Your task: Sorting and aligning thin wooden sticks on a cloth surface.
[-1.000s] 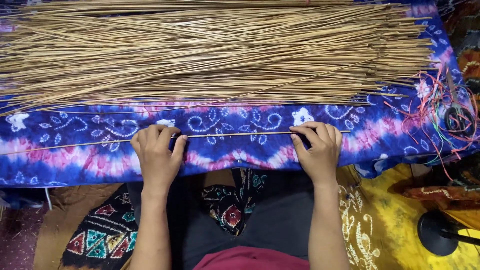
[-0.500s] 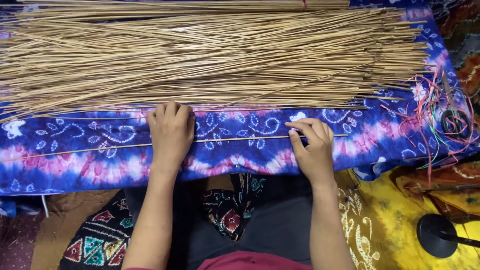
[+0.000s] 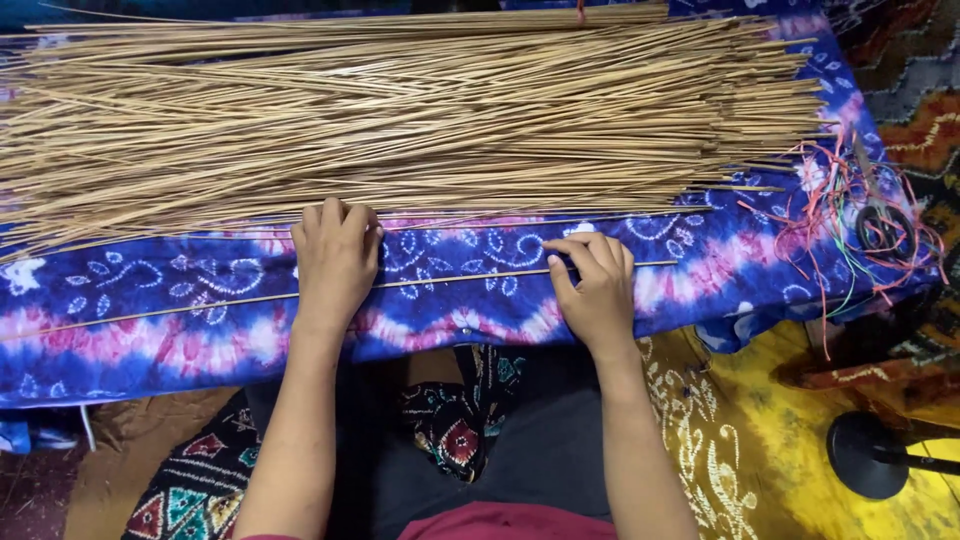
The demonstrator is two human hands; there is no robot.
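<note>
While a single thin stick (image 3: 440, 283) lies apart from the big pile of sticks (image 3: 400, 120) on a blue patterned cloth (image 3: 700, 260), the left hand (image 3: 335, 262) presses flat on it, fingers together, and the right hand (image 3: 597, 285) pinches it in a narrow grip, likely to hold it straight. Since a moment ago the left hand has moved toward the pile, and coloured threads (image 3: 850, 220) lie to the right.

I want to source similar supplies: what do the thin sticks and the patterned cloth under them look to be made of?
The sticks look like split bamboo or a similar plant fibre: pale tan, matte, very slim and straight; the exact plant cannot be told. The cloth looks like soft woven fabric, probably cotton, tie-dyed blue, pink and white, draping over the edge. Both hands rest on a single stick.
</note>
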